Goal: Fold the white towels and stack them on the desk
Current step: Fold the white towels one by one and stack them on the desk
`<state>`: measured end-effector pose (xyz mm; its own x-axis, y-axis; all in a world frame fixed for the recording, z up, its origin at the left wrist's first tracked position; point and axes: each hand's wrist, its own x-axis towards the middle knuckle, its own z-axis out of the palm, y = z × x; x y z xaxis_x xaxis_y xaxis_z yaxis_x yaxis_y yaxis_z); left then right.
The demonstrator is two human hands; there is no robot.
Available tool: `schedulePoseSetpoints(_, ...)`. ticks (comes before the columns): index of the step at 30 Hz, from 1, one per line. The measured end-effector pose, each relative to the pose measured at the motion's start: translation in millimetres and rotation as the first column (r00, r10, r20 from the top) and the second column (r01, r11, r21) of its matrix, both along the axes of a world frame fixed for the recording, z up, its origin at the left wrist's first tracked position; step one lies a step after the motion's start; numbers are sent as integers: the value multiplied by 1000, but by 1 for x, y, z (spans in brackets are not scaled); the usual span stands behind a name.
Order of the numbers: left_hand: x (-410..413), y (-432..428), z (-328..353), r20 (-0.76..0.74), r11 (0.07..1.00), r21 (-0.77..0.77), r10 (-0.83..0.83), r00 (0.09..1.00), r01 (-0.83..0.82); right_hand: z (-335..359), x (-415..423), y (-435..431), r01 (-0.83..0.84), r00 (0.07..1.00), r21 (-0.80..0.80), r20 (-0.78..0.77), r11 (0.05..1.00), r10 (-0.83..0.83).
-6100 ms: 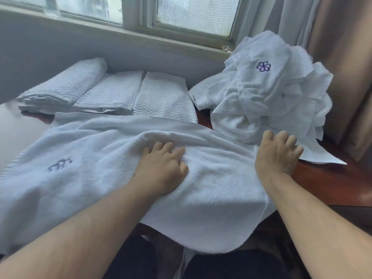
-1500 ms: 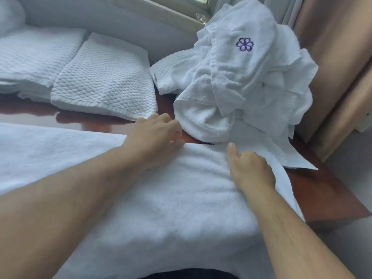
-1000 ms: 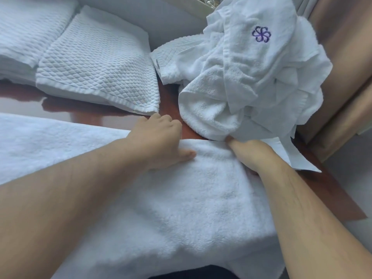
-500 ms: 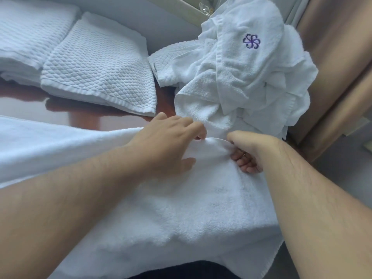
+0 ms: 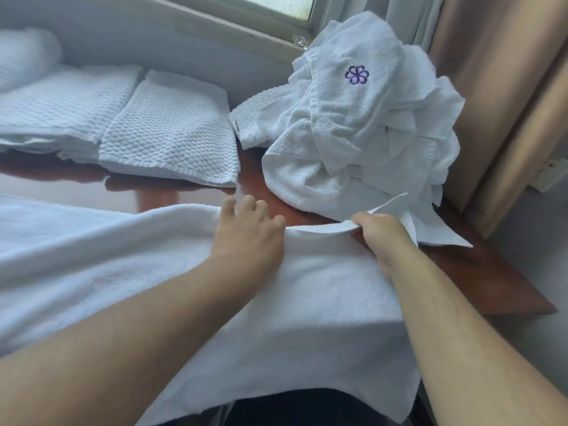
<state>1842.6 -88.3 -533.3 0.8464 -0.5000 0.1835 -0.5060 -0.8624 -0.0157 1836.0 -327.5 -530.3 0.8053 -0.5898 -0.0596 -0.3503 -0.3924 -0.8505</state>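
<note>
A large white terry towel lies spread across the near half of the brown desk and hangs over its front edge. My left hand rests on the towel near its far edge, fingers spread and slightly lifted. My right hand pinches the towel's far right corner and holds it a little above the desk. Behind the hands stands a heap of unfolded white towels with a purple flower emblem on top. Folded waffle-weave towels lie side by side at the back left.
A window sill runs along the back wall behind the towels. A beige curtain hangs at the right, close to the heap. Bare desk wood shows between the folded towels and the spread towel, and at the right corner.
My right hand has taken hold of the towel's far right corner and raised it. My left hand has stayed on the towel's far edge. The camera has tilted up slightly.
</note>
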Motion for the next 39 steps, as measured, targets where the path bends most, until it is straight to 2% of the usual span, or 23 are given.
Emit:
schedulePoseSetpoints(2,-6,-1,-8,-67,985,-152,67,995,-77,-16,-14,-2,29,982,-114,190,993,-7)
schedulePoseSetpoints(3,-7,1,-13,-37,962,-257,81,996,-88,-20,-20,-2,30,963,-85,271,996,-6)
schedulePoseSetpoints(5,-8,6,-17,95,909,-415,88,992,-41,-23,-23,-4,9,926,-1,377,1000,-8)
schedulePoseSetpoints(8,-12,3,-14,278,875,-471,29,960,110,-21,-22,-5,-16,892,44,452,999,-6)
schedulePoseSetpoints(10,-16,3,-12,305,870,-459,-35,952,179,-22,-22,-3,-13,871,57,491,998,-16)
schedulePoseSetpoints(15,-13,4,-13,147,936,-287,-167,975,203,-18,-18,-1,-52,891,86,454,995,8)
schedulePoseSetpoints(22,24,1,-13,257,912,-300,-204,945,279,-22,15,-8,-96,886,59,460,994,59)
schedulePoseSetpoints(28,57,-7,-11,326,917,-280,-188,926,285,-13,36,-12,-102,859,182,511,978,-6)
schedulePoseSetpoints(31,62,-8,-12,316,907,-298,-199,928,296,-4,30,-12,-183,917,144,382,972,116)
schedulePoseSetpoints(33,63,-8,-14,294,901,-313,-207,933,299,2,18,-17,-129,969,-32,208,991,133)
schedulePoseSetpoints(34,63,-8,-14,294,900,-316,-208,933,301,2,10,-20,-48,982,-116,174,992,68)
schedulePoseSetpoints(36,63,-8,-14,310,896,-315,-215,926,314,-8,-7,-19,121,971,-143,224,982,-87)
schedulePoseSetpoints(39,59,-8,-11,362,882,-276,-273,891,382,-22,-24,-6,174,925,-96,358,980,-129)
